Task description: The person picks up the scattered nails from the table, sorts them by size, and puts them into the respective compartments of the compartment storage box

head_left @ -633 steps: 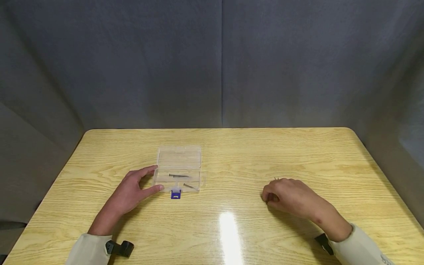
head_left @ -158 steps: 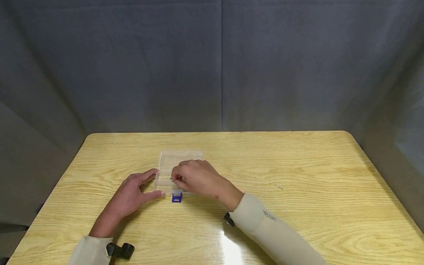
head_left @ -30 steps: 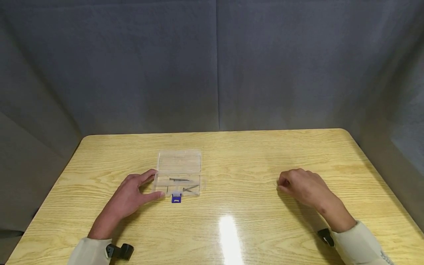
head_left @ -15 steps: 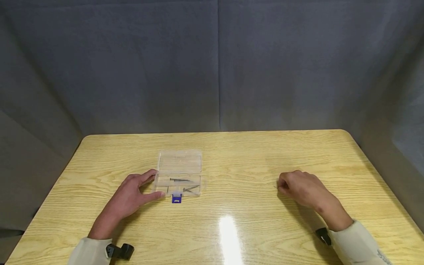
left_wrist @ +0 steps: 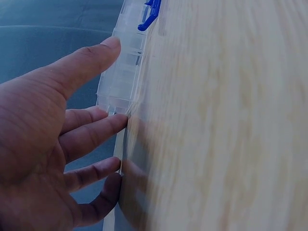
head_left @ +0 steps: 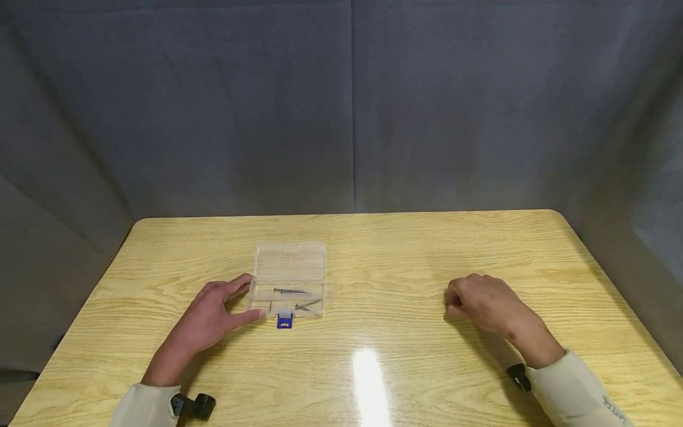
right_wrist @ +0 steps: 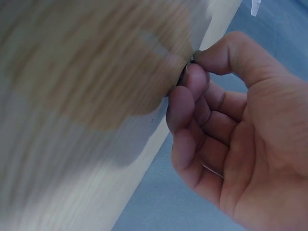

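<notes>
An open clear box [head_left: 289, 279] is seen on the counter [head_left: 373, 367], left of centre, blue latch [head_left: 284, 321] toward the person. Three nails [head_left: 290, 290] lie in its near half. The box's left edge is braced by the left hand [head_left: 210, 317]: thumb at the front corner, fingers straight against the side, nothing gripped. Well apart to the right, a small nail [right_wrist: 192, 60] is pinched against the counter between thumb and forefinger of the right hand [head_left: 482, 302]; grip clenched on it, nail mostly hidden.
</notes>
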Tool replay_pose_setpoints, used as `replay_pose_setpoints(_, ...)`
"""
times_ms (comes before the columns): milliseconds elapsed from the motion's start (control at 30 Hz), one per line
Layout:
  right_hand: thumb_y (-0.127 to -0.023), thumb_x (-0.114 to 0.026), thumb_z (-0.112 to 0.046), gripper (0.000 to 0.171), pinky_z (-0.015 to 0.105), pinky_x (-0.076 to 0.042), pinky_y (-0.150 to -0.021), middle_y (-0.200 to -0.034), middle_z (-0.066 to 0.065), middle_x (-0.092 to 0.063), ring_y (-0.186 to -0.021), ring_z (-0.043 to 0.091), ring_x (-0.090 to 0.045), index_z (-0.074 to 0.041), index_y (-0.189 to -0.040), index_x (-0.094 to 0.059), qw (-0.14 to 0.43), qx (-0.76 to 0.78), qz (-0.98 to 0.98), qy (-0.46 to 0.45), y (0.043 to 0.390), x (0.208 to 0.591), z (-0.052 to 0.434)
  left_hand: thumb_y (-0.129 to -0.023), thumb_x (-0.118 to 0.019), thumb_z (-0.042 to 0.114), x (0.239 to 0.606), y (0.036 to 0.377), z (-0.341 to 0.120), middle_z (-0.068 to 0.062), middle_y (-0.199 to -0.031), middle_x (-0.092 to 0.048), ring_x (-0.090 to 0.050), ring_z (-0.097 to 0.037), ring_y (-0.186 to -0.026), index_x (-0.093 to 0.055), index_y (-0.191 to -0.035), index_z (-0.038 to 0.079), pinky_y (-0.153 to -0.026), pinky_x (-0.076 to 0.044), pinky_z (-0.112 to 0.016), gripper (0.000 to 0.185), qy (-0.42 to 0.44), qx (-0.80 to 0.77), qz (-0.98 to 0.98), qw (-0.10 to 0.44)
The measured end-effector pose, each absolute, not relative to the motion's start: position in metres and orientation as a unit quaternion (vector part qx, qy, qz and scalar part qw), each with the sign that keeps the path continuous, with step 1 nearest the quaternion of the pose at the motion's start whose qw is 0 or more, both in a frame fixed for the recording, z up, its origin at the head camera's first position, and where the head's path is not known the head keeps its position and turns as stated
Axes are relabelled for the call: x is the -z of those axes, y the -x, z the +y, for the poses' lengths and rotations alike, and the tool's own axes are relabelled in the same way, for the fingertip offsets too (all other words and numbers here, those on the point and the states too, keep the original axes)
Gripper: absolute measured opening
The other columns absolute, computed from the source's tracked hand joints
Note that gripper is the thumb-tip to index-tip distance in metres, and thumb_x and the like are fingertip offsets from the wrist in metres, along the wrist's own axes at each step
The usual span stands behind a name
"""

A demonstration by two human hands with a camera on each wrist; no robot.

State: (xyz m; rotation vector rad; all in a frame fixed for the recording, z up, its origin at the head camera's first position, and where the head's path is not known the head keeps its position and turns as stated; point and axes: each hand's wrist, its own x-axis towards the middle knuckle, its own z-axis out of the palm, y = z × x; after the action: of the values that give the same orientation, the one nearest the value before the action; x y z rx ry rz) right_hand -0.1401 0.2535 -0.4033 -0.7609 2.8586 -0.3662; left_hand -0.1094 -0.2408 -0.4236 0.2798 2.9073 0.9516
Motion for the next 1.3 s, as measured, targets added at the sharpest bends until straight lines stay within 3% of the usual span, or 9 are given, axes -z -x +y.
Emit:
replay_pose_setpoints(300,-0.09,-0.081,-0.019,0.032,0.027,-0.028,-0.052,-0.063,-0.013,-0.042,-0.057,0.006,-0.035,-0.025,-0.071,-0.056,0.061,0.129,0.954,0.262,0.14,0.403,0.257,-0.087,-0.08,0.054,0.424,0.109,-0.241,-0.023,-0.141,-0.059,-0.044,-0.05,-0.133,-0.054,-0.149,0.002,-0.104,-0.038,-0.068,0.085,-0.089,-0.31,0.946,0.034)
replay_pose_setpoints(633,-0.087,-0.08,-0.012,0.026,0.026,-0.034,-0.052,-0.068,-0.014,-0.049,-0.06,0.005,-0.042,-0.024,-0.076,-0.059,0.055,0.153,0.95,0.267,0.141,0.404,0.255,-0.087,-0.08,0.053,0.425,0.109,-0.241,-0.024,-0.139,-0.059,-0.044,-0.05,-0.133,-0.054,-0.149,0.001,-0.104,-0.038,-0.068,0.085,-0.089,-0.31,0.946,0.031)
replay_pose_setpoints(900,-0.089,-0.076,-0.011,0.012,0.027,-0.049,-0.058,-0.08,-0.018,-0.064,-0.07,0.0,-0.055,-0.021,-0.093,-0.074,0.026,0.185,0.938,0.292,0.142,0.404,0.251,-0.087,-0.08,0.054,0.425,0.109,-0.241,-0.024,-0.14,-0.058,-0.043,-0.049,-0.134,-0.053,-0.15,0.002,-0.105,-0.038,-0.068,0.086,-0.085,-0.309,0.947,0.035)
replay_pose_setpoints(1300,-0.089,-0.07,-0.007,0.015,0.025,-0.046,-0.056,-0.081,-0.017,-0.064,-0.067,0.0,-0.054,-0.02,-0.092,-0.075,0.0,0.194,0.936,0.293,0.14,0.397,0.23,-0.087,-0.08,0.053,0.424,0.109,-0.242,-0.026,-0.142,-0.056,-0.043,-0.049,-0.135,-0.052,-0.15,0.001,-0.105,-0.039,-0.066,0.086,-0.087,-0.312,0.945,0.039)
